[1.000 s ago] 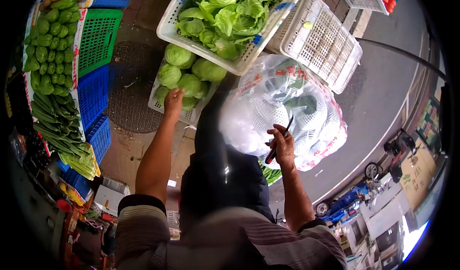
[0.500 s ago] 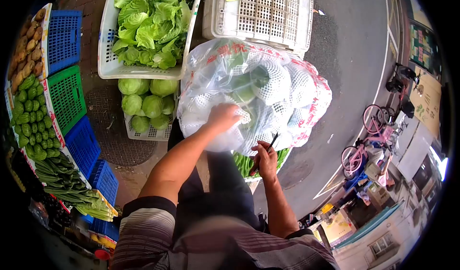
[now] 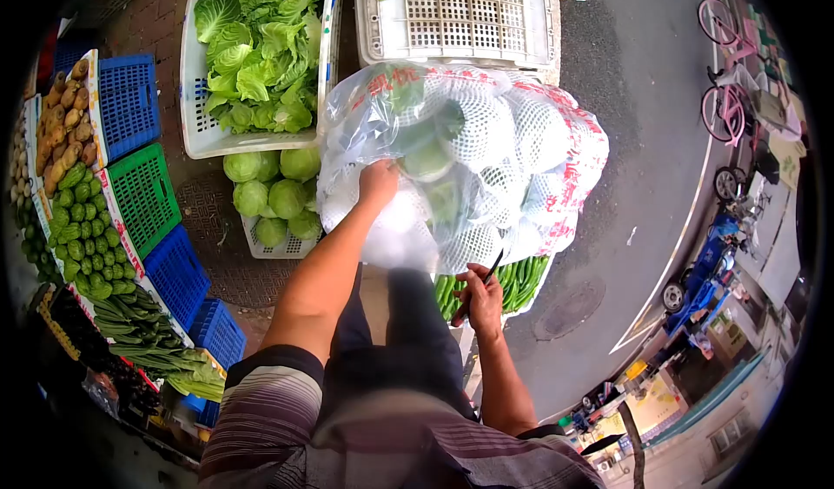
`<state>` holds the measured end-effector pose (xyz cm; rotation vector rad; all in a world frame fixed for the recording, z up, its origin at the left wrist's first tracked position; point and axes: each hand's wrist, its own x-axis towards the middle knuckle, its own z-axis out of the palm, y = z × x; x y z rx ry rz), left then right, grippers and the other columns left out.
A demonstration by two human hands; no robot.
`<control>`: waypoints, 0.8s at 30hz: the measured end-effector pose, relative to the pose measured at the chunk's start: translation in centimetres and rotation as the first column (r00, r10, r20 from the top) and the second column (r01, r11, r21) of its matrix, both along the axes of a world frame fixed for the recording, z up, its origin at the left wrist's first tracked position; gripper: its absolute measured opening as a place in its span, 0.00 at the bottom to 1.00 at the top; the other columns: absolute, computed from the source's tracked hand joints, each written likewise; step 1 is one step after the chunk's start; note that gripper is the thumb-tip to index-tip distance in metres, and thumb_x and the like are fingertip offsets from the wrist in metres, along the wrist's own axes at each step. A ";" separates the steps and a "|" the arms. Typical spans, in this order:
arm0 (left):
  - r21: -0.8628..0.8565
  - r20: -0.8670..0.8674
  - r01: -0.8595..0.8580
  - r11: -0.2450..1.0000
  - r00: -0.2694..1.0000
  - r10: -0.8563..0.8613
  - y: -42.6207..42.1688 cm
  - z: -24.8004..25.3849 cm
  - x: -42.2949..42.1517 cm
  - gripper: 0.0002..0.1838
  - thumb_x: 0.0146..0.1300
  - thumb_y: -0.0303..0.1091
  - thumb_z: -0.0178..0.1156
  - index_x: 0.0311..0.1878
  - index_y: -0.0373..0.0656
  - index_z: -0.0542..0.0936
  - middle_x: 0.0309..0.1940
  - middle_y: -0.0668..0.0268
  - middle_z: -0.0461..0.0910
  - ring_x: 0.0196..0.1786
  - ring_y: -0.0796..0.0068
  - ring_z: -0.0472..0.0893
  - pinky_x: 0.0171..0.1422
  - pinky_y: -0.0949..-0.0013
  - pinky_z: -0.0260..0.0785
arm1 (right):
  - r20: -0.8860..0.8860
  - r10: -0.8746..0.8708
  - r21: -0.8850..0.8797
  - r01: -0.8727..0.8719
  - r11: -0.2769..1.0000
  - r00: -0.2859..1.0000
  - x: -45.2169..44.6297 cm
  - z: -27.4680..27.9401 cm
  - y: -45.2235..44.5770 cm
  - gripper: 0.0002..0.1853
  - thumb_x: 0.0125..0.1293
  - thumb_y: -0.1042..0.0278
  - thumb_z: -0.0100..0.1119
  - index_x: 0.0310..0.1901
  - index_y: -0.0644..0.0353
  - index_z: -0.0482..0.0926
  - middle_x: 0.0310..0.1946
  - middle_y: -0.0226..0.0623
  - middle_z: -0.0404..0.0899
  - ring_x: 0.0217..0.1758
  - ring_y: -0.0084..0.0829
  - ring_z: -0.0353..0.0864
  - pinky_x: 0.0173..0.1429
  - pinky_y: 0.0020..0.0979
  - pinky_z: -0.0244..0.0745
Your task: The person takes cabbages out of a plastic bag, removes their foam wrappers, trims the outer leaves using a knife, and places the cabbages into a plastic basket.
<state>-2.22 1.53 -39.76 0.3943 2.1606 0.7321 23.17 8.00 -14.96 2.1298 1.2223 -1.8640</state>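
Note:
A large clear plastic bag (image 3: 408, 142) with red print sits in front of me. Inside it are several round green vegetables (image 3: 486, 133), each wrapped in white foam netting. My left hand (image 3: 380, 183) is closed at the bag's left part, pinching its thin plastic. Blurred white material hangs just below those fingers. Lower down, near the bag's front edge, my right hand (image 3: 480, 298) is wrapped round a slim dark knife (image 3: 496, 267), its pointed end upward. Most of its handle is hidden in my palm.
White crates hold leafy trimmings (image 3: 261, 63), round cabbages (image 3: 285, 198) and long green peppers (image 3: 521, 282). An upturned white crate (image 3: 460, 20) stands behind the bag. Blue and green crates (image 3: 143, 195) line the vegetable stall at left. The road (image 3: 625, 142) runs along the right.
My left hand has moved left and slightly up, drawing plastic with it. My right hand stays near the bag's front edge with the knife. The view has shifted slightly.

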 end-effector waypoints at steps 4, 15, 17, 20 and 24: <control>0.191 0.072 -0.328 0.925 0.945 0.320 0.9 -4.6 -0.2 0.20 0.65 0.41 0.68 0.56 0.40 0.79 0.39 0.59 0.85 0.40 0.58 0.84 0.53 0.59 0.77 | -0.017 -0.052 -0.021 0.051 0.998 0.999 1.0 0.4 0.2 0.16 0.74 0.65 0.58 0.57 0.66 0.75 0.38 0.38 0.85 0.21 0.18 0.72 0.38 0.33 0.84; 0.225 -0.154 -0.278 0.934 0.936 0.316 4.4 0.3 -1.2 0.34 0.57 0.47 0.75 0.60 0.35 0.75 0.52 0.51 0.81 0.56 0.52 0.80 0.62 0.56 0.72 | -0.128 0.087 -0.048 -0.093 0.994 0.988 -1.5 -0.9 0.1 0.18 0.75 0.59 0.61 0.56 0.65 0.76 0.35 0.36 0.85 0.19 0.18 0.73 0.40 0.29 0.83; 0.171 -0.138 -0.306 0.937 0.934 0.330 4.4 0.2 0.3 0.35 0.58 0.51 0.74 0.59 0.35 0.75 0.53 0.48 0.79 0.56 0.49 0.79 0.62 0.55 0.71 | -0.189 0.088 -0.172 -0.121 0.978 0.978 -4.6 -1.0 0.9 0.16 0.75 0.61 0.59 0.56 0.64 0.76 0.31 0.34 0.83 0.18 0.19 0.73 0.40 0.29 0.82; 0.151 0.093 -0.461 0.875 0.887 0.451 5.5 0.8 0.3 0.37 0.60 0.51 0.72 0.64 0.35 0.72 0.59 0.50 0.76 0.62 0.54 0.75 0.65 0.57 0.69 | -0.306 0.322 0.002 -0.337 0.941 0.896 -8.4 -5.6 1.3 0.16 0.75 0.64 0.57 0.58 0.64 0.76 0.26 0.32 0.79 0.18 0.22 0.73 0.37 0.27 0.79; 0.028 0.213 -0.489 0.872 0.855 0.472 5.4 -3.0 0.0 0.40 0.62 0.52 0.71 0.70 0.38 0.70 0.65 0.55 0.75 0.66 0.60 0.73 0.67 0.59 0.66 | -0.218 0.322 0.113 -0.304 0.946 0.921 -11.5 -12.4 2.7 0.27 0.70 0.67 0.55 0.68 0.67 0.70 0.27 0.34 0.79 0.23 0.25 0.77 0.35 0.28 0.76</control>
